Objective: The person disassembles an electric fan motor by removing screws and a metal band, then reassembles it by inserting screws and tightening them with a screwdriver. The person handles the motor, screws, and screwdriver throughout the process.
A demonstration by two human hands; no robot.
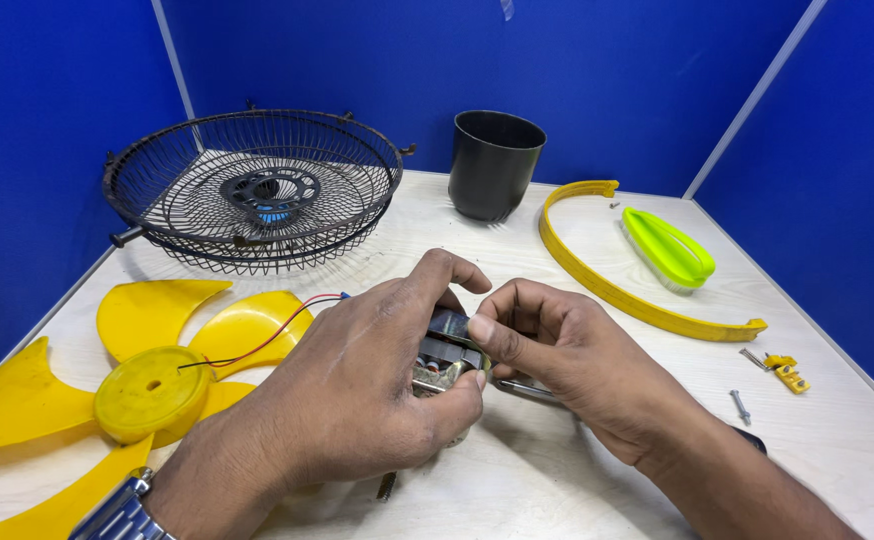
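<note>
The left hand (357,385) is closed around a small metal motor (447,360) held just above the desk (557,470); the right hand (557,350) pinches its upper edge between thumb and fingers. A slipping grip could strain the thin red wire (267,340) lying over the yellow fan blade (147,390). Loose screws (740,405) near the desk edge may roll off.
</note>
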